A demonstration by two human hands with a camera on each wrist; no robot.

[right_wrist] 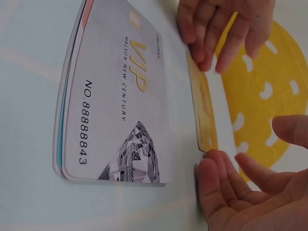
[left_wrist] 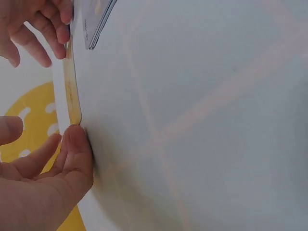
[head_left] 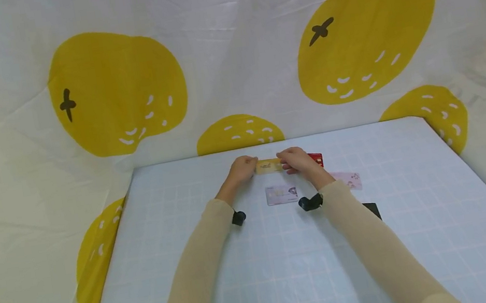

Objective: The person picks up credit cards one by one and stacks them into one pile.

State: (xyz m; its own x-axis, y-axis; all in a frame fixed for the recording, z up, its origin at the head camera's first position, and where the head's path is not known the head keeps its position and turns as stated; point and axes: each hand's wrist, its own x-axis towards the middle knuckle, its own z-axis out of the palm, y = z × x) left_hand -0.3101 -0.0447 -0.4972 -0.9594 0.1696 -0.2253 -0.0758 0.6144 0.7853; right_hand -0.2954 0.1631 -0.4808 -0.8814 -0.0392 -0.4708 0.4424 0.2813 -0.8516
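Observation:
A gold card [head_left: 269,166] is at the far side of the table, between both hands. The fingertips of my left hand [head_left: 242,169] touch its left end, and the thumb stays apart from it. At the right end the lower fingers of my right hand [head_left: 297,160] touch it, with the thumb raised off. In the right wrist view the gold card [right_wrist: 204,108] looks narrow, so I cannot tell whether it lies flat or is tilted. Nearer me lies a stack of cards, topped by a silver VIP card [right_wrist: 122,110] with a diamond picture.
A red card [head_left: 317,159] lies partly behind the right hand. Beside the right forearm are a pink card [head_left: 348,180] and a dark card-like piece [head_left: 373,210], both partly covered. A white cloth with yellow fruit shapes [head_left: 121,91] hangs behind the table [head_left: 174,198].

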